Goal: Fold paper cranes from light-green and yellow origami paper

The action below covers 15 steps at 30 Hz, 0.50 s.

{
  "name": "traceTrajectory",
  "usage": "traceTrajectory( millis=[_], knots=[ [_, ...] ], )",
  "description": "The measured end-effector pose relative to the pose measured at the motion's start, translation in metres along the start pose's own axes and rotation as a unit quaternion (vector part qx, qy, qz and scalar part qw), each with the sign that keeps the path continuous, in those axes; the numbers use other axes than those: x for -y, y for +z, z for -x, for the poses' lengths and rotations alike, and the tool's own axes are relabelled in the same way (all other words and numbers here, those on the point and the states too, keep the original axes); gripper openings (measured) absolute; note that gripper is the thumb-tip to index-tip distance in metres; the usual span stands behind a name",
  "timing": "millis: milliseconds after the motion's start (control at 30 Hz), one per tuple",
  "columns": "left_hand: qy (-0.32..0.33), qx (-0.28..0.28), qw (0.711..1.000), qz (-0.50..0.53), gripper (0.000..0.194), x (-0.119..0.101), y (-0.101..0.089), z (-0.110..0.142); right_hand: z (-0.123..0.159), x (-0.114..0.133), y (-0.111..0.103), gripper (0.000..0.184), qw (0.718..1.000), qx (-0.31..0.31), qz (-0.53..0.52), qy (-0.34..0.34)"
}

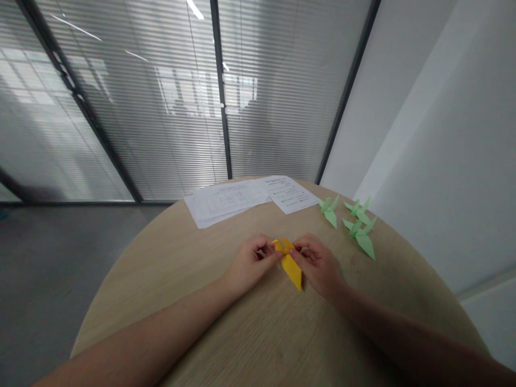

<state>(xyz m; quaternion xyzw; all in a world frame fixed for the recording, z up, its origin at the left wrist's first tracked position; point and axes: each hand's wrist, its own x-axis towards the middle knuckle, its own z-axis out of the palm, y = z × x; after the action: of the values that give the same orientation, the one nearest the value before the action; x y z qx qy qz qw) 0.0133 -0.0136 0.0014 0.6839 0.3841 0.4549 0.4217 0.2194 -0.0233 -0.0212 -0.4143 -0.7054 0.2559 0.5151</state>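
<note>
A folded yellow paper crane (292, 270) is held between my two hands over the middle of the round table. My left hand (253, 263) pinches its upper left part with thumb and fingers. On the other side, my right hand (316, 263) grips its right edge between thumb and forefinger. One pointed yellow flap hangs down toward me, between the hands. The fingertips partly hide the crane's middle folds.
Three light green paper cranes stand at the right of the wooden table (161, 269): one (329, 212) nearer the papers, another (360, 210) behind, a third (363, 239) in front. Printed sheets (229, 201) lie at the far edge. Blinds-covered glass and a white wall stand beyond.
</note>
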Motion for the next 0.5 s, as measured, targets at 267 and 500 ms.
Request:
traceTrajectory(
  millis=[267, 500],
  knots=[
    [0.119, 0.018, 0.987, -0.11, 0.012, -0.002, -0.007, -0.002, -0.004, -0.005, -0.001, 0.005, 0.988, -0.04, 0.041, -0.141],
    [0.1, -0.009, 0.99, -0.102, 0.013, 0.005, -0.008, -0.005, -0.008, -0.012, -0.001, 0.004, 0.992, -0.043, 0.039, -0.115]
  ],
)
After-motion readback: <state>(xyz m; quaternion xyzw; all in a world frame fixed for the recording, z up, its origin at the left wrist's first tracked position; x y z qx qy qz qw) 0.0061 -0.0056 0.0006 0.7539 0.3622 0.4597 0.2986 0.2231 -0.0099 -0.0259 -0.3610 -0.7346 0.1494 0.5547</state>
